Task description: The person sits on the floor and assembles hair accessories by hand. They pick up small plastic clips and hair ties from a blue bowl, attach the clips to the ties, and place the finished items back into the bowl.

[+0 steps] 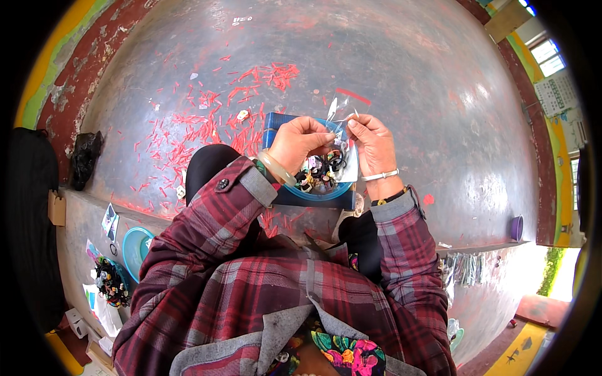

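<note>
My left hand is closed in a pinch at the near edge of a clear plastic bag, its thumb and fingertips together. Across from it, my right hand pinches the bag's other side between thumb and forefinger. The clear plastic bag has a red strip along its far end. Right below my hands is a blue bowl with several dark elastic hair ties carrying small coloured charms. The bowl rests on a dark blue box between my knees. Whether my left fingertips also hold a hair tie is too small to tell.
Red strips lie scattered over the grey floor to the left. A teal basin and a pile of hair ties sit at lower left. Clear plastic packets lie at right, near a purple cup. A black bag stands at far left.
</note>
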Demonstrator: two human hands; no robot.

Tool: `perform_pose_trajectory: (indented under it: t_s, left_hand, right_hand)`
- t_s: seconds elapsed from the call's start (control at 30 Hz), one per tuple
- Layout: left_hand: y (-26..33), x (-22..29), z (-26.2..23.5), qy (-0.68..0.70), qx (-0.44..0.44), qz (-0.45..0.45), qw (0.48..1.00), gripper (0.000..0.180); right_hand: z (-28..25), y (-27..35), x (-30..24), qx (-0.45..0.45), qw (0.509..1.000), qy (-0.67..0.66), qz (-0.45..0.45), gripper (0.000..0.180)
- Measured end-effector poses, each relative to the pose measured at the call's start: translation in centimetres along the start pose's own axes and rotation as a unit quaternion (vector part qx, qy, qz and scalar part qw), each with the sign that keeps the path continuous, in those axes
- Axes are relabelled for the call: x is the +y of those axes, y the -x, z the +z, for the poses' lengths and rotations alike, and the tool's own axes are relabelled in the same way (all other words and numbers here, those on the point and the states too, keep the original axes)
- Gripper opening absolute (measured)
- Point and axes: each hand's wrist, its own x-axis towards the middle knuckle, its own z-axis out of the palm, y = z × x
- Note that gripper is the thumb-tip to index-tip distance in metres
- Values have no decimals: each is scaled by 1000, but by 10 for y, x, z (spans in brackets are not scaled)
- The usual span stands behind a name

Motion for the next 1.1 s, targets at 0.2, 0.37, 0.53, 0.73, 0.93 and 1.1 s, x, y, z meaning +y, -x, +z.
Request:
perform_pose_trajectory:
  t_s: [0.2, 0.37, 0.53, 0.73, 0.93, 1.1]
  left_hand:
    - [-1, 1, -3, 17, 10, -1, 1000, 8]
    - [0, 4, -2, -11, 2, 0, 1000, 8]
    - [-1, 3, -2, -34, 15, -3, 999, 15]
    - [-2, 2, -5, -66, 63, 9, 996, 12]
    - [0, 4, -4, -48, 54, 1, 997, 13]
    - [-1, 3, -6, -28, 43, 7, 999, 14]
  right_hand:
    - [3, 2, -1, 14, 1000, 1, -18, 9]
    - [-2, -1, -4, -11, 1000, 13, 5, 9]
    - [2, 1, -3, -44, 997, 12, 56, 11]
    - [-1, 0, 2, -76, 990, 36, 109, 10]
    - [-3, -1, 5, -73, 988, 50, 124, 7]
    - [-9, -4, -1, -96, 986, 69, 118, 9]
